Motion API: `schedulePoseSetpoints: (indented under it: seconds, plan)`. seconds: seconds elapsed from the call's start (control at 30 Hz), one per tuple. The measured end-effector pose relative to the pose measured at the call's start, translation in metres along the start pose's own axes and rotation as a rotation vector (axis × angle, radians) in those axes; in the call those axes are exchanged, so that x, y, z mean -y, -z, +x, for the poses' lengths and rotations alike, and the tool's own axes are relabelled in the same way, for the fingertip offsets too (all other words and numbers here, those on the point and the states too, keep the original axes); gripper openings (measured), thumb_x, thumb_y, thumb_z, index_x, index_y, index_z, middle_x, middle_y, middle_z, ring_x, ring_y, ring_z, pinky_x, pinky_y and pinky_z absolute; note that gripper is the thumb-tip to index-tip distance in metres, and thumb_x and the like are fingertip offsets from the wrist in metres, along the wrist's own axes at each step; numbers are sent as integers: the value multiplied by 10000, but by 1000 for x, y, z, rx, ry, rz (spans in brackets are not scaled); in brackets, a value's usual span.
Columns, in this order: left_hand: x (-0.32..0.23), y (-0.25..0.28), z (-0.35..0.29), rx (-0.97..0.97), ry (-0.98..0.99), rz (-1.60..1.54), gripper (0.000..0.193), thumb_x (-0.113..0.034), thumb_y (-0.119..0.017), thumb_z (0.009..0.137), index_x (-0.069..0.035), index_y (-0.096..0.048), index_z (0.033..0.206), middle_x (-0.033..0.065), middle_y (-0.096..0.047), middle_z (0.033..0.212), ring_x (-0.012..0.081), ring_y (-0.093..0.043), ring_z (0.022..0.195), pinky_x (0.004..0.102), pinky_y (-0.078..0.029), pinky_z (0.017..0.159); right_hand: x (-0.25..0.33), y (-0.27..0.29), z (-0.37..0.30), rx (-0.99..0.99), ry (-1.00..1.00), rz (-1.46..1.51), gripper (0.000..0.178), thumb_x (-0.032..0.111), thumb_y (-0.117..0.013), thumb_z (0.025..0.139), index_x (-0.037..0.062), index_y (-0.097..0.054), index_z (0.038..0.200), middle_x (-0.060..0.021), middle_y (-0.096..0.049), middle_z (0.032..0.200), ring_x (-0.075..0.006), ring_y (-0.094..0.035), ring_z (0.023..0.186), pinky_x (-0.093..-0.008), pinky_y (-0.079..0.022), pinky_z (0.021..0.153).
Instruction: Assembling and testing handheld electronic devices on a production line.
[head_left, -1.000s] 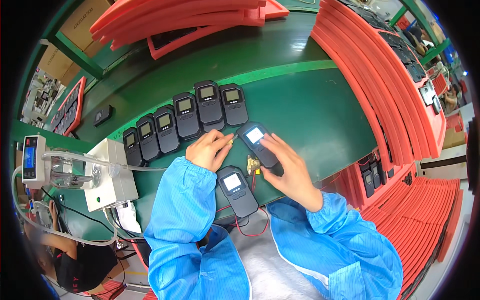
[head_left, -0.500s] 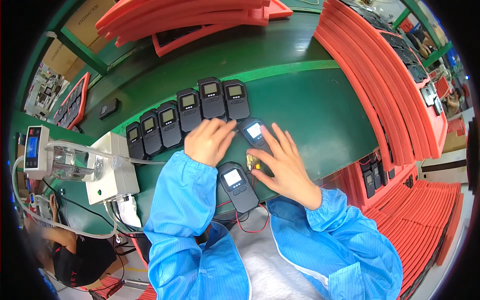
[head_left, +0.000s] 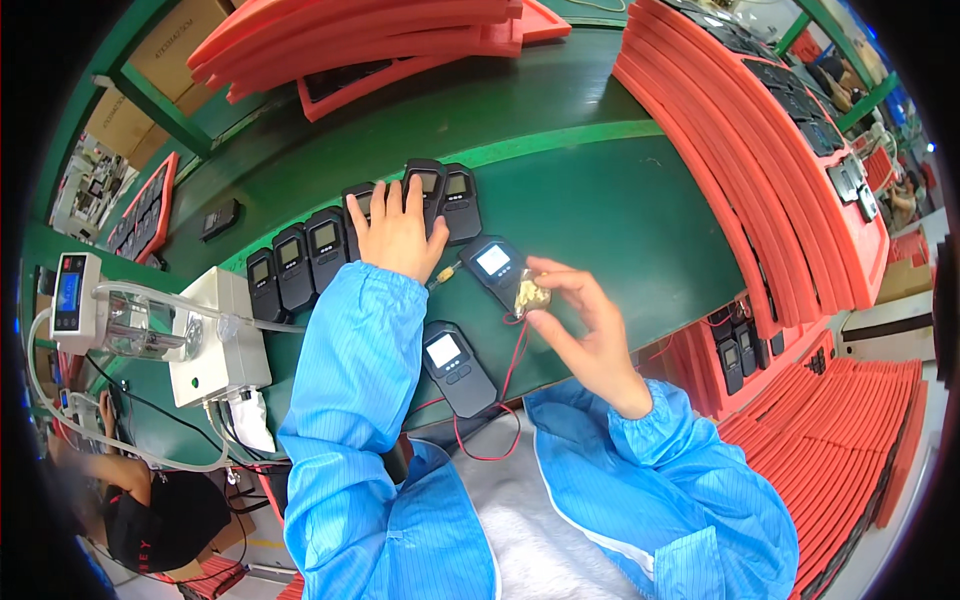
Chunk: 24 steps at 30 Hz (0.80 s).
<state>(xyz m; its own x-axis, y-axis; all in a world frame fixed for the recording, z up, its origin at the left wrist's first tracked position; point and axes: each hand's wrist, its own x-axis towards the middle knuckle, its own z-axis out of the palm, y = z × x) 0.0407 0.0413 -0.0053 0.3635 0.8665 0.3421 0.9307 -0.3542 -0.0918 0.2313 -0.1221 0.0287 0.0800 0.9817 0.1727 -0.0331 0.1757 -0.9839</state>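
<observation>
Splaying its fingers over black devices (head_left: 327, 252), the left hand (head_left: 395, 238) reaches while the right hand (head_left: 595, 338) pinches a brassy piece (head_left: 531, 293).

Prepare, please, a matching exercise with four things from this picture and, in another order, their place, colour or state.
1. Left hand
2. White box
3. Right hand
4. Sleeves

A. Blue
B. Holding a small yellowish piece between thumb and fingers
C. Fingers spread over the row of black devices
D. Near the left side of the picture

Pairs: 1-C, 2-D, 3-B, 4-A
</observation>
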Motion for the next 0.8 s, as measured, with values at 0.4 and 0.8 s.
schedulePoseSetpoints:
  seconds: [0.4,0.8]
  plan:
    - [-6,56,-23,698,321,-2088,421,-378,-479,990,-58,-570,1249,73,-625,1167,184,-601,988,353,-477,852,4,18,39,100,620,-657,382,59,-795,707,73,-676,1069,-141,-577,1323,-334,-512,1266,-429,-416,1042]
    - [-33,77,-47,889,541,-2106,456,-418,-419,1005,-72,-527,1282,91,-631,1145,200,-622,1040,375,-507,886,-3,11,41,226,795,-801,378,159,-829,662,132,-678,1008,-90,-618,1241,-346,-532,1211,-531,-399,1033]
